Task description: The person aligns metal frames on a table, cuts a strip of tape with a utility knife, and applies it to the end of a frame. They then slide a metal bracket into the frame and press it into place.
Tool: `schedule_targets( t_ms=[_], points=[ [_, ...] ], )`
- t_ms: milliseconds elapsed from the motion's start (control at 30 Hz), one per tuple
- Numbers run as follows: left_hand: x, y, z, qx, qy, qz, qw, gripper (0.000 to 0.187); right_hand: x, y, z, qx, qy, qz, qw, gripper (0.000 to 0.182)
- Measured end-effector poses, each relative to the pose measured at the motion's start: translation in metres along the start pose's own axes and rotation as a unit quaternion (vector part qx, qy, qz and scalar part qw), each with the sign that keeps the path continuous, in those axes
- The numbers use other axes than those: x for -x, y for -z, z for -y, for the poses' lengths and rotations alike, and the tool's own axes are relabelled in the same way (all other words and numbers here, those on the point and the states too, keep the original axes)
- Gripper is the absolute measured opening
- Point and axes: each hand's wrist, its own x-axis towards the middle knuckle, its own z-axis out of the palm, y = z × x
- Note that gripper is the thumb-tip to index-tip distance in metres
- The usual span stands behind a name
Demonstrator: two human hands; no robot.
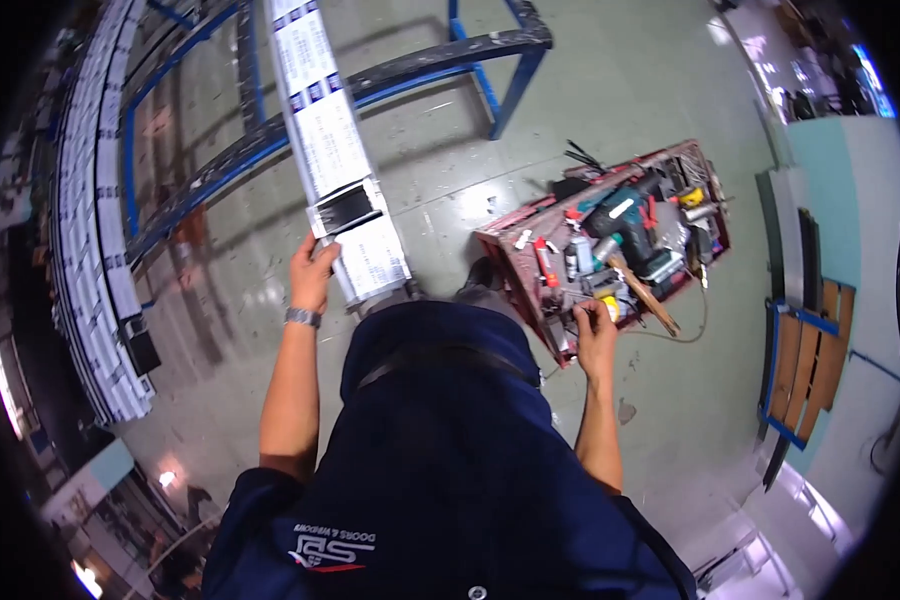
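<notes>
A long profile [328,140] covered in white printed film runs from the blue stand down to my waist. Near its close end, a black rectangular patch [348,209] sits across it, framed by pale edges. My left hand [313,275] pinches the profile's left edge just below this patch. On the right, my right hand [595,328] is at the near edge of a red toolbox [492,240], fingers pressed together. A thin light shape shows by its fingertips, too small to name. Beside that hand lie a wooden handle [645,292] and a yellow round item [610,305].
A blue metal stand [510,95] supports the profile. More film-covered profiles [85,250] are stacked at the left. The toolbox holds a teal power tool [610,215], a red tube [545,262] and several other tools. Wooden boards [810,365] stand in a blue frame at right.
</notes>
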Motion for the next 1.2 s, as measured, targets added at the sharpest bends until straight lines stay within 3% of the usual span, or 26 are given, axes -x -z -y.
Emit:
schedule_targets(
  t_ms=[67, 167, 233, 267, 333, 500, 533, 633, 733, 833, 967, 1033, 1133, 1200],
  points=[
    [-0.005, 0.003, 0.011, 0.014, -0.005, -0.012, 1.0, 0.042, -0.007, 0.007, -0.011, 0.008, -0.033, -0.006, 0.999, 0.017],
    [-0.008, 0.005, 0.019, 0.009, -0.021, -0.039, 0.999, 0.04, -0.026, 0.016, -0.044, -0.088, -0.054, -0.034, 0.994, 0.019],
    [-0.007, 0.004, 0.02, 0.028, -0.026, -0.045, 0.998, 0.041, -0.041, 0.026, -0.054, -0.161, -0.12, -0.078, 0.977, 0.021],
    [-0.007, 0.004, 0.02, 0.029, -0.023, -0.046, 0.998, 0.044, -0.053, 0.032, -0.062, -0.158, -0.117, -0.084, 0.977, 0.021],
    [-0.006, 0.001, 0.019, 0.041, -0.027, -0.041, 0.998, 0.044, -0.073, 0.051, -0.079, 0.022, 0.009, -0.134, 0.991, 0.021],
    [-0.008, 0.005, 0.024, 0.004, -0.025, -0.063, 0.998, 0.039, -0.104, 0.061, -0.038, -0.066, -0.032, 0.002, 0.997, 0.019],
    [-0.006, 0.003, 0.019, 0.0, -0.007, -0.068, 0.998, 0.048, -0.11, 0.054, -0.041, -0.064, -0.032, 0.015, 0.997, 0.019],
    [-0.004, 0.0, 0.018, -0.008, -0.014, -0.067, 0.998, 0.048, -0.117, 0.02, -0.048, -0.119, -0.081, 0.212, 0.967, 0.022],
    [-0.006, 0.0, 0.022, 0.012, -0.023, -0.07, 0.997, 0.048, -0.111, -0.023, -0.039, 0.158, 0.011, 0.289, 0.944, 0.039],
    [-0.005, -0.002, 0.022, 0.001, -0.028, -0.067, 0.997, 0.046, -0.092, -0.067, -0.033, 0.181, 0.111, 0.217, 0.953, 0.046],
    [-0.004, -0.008, 0.019, 0.018, -0.041, -0.075, 0.996, 0.049, -0.073, -0.093, -0.035, 0.244, 0.089, 0.127, 0.957, 0.033],
    [-0.002, -0.01, 0.017, 0.032, -0.043, -0.074, 0.996, 0.051, -0.065, -0.096, -0.04, 0.241, 0.155, 0.078, 0.955, 0.021],
    [0.0, -0.011, 0.014, 0.035, -0.031, -0.069, 0.996, 0.053, -0.07, -0.093, -0.047, 0.222, 0.168, 0.13, 0.952, 0.02],
    [-0.001, -0.012, 0.013, 0.052, -0.03, -0.068, 0.996, 0.054, -0.073, -0.094, -0.045, 0.285, 0.099, 0.125, 0.945, 0.023]
  ],
)
